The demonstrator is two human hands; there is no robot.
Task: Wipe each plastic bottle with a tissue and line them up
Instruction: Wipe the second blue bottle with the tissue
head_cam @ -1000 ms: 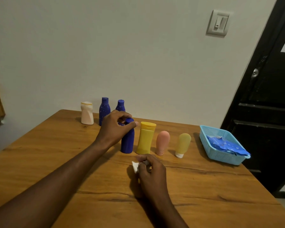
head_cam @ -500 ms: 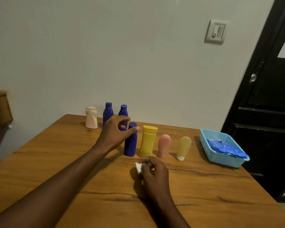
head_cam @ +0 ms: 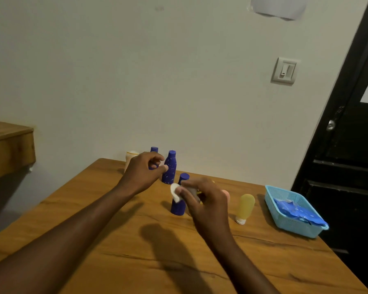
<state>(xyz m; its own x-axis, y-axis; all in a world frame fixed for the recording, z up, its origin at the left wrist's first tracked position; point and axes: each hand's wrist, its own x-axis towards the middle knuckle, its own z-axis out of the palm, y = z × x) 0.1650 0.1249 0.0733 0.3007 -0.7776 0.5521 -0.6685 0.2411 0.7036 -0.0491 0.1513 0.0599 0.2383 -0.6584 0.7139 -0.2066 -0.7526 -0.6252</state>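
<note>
Three bottles are noted at far edge of table [head_cam: 106, 247], by the wall, apart from the row: cream bottle [head_cam: 130, 155], a blue bottle [head_cam: 154, 150] mostly hidden behind left hand [head_cam: 143, 171], and a speckled blue bottle [head_cam: 170, 168]. These are judged unwiped.

Front row: plain blue bottle [head_cam: 179, 205], pink bottle [head_cam: 227, 194] (only a sliver seen past right hand [head_cam: 206, 202]), translucent yellow tube [head_cam: 245, 206] stood on its white cap. Anything btwn blue and pink is covered by that hand. Est. approx. half done; 3 wipes + placements left.

Left hand: fingers curled at the hidden blue bottle; whether it is gripped cannot be told. Right hand: raised in front of row, tissue [head_cam: 175, 193] pinched btwn thumb and fingers.

Surroundings: light-blue basket [head_cam: 297, 229] w/ blue packet [head_cam: 295, 211] at right table edge, well apart from bottles. Obstruction: speckled bottle sits just beside left fingertips and could be knocked.
</note>
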